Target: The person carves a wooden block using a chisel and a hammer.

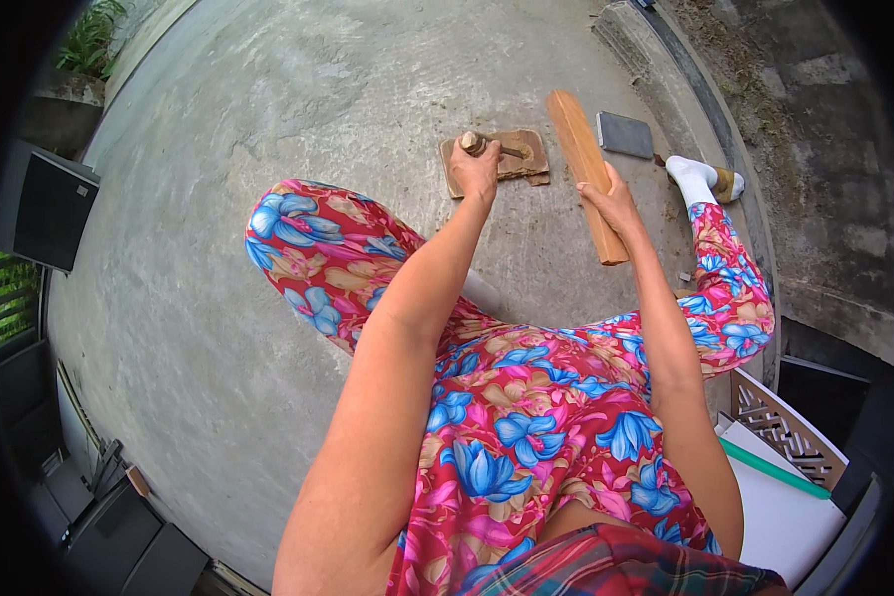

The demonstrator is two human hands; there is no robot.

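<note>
My left hand (475,174) is closed round the wooden handle of a chisel (514,153), whose blade points right over a brown wooden board (454,179). The board lies flat on the concrete floor and has a hollowed patch (529,159) near its right end. Its lower edge looks chipped. To the right of the board, my right hand (614,204) grips a long squared wooden bar (578,129) near its lower end. The bar slants up and to the left, apart from the chisel. I cannot tell whether the blade touches the wood.
A dark grey flat slab (625,135) lies right of the bar. My legs in flowered cloth (313,238) bend out on both sides, with a white-socked foot (692,174) at the right by the curb. Black panels (55,211) stand at the far left, white boards (775,517) at lower right.
</note>
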